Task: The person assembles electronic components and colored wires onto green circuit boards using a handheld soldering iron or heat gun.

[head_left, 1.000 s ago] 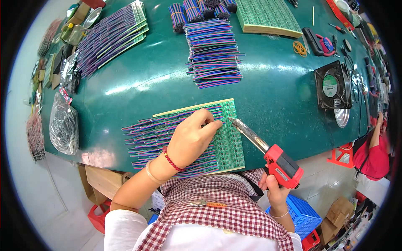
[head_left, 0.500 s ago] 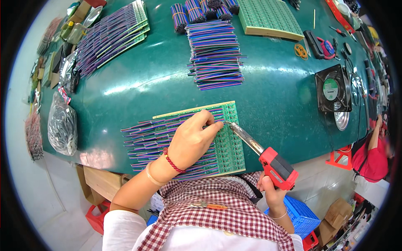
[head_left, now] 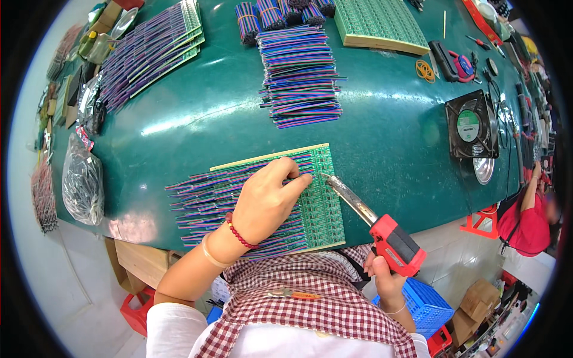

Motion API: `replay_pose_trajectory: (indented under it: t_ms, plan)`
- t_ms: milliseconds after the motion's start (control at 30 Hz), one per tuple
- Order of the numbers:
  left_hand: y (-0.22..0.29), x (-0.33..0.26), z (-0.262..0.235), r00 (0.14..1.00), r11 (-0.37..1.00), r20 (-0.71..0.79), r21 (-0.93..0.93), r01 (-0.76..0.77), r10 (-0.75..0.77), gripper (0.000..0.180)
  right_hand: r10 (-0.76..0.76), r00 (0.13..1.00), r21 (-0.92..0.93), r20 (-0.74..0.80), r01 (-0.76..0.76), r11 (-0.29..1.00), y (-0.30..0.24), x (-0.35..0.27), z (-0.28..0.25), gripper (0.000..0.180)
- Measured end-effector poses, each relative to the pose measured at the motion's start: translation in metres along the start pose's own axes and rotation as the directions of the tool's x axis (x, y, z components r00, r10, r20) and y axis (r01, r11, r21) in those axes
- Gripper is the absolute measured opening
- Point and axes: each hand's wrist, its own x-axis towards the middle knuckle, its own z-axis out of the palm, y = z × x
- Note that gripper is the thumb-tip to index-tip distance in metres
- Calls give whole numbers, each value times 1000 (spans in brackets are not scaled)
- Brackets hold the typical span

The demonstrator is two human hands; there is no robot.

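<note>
My left hand [head_left: 267,194] lies over the near circuit board panel [head_left: 325,218], thumb and forefinger pinched at the inner end of a wire, which they mostly hide. Rows of thin multicoloured wires [head_left: 200,200] cover the panel's left part and stick out past its left edge. The green strip on its right is bare of wires. In my right hand [head_left: 385,279] is a red and black soldering gun [head_left: 395,243], gripped by its handle. Its silver barrel slants up and left, and the tip sits over the board just right of my left fingertips, a small gap apart.
Beyond the panel lies a stack of loose wires [head_left: 301,77], with tied wire bundles [head_left: 271,15] behind it. Wired panels [head_left: 155,51] are at the far left, bare panels [head_left: 382,27] at the far right. A black fan [head_left: 471,125] stands right; a plastic bag [head_left: 82,182] sits left.
The soldering gun's tip has drawn slightly right, away from my left fingertips. My left hand keeps its pinch at the same place on the board. The whole view has shifted a little.
</note>
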Motion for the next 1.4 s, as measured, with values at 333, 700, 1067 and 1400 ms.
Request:
replay_pose_trajectory:
  t_ms: [333,700,1067,1400]
  plan:
    - [-1,-1,1,1000,1000,-18,1,-11,11,28,-35,999,-75,15,36,997,7,0,3,6]
    - [-3,0,1,999,999,-23,2,-32,32,29,-87,995,-102,41,91,991,11,-6,-2,29]
    - [-2,-1,2,999,999,-26,-1,-36,36,29,-23,999,-22,33,24,999,3,-7,4,6]
    - [-3,-1,3,998,999,-31,3,-51,51,28,-57,997,-79,48,61,995,9,-6,4,6]
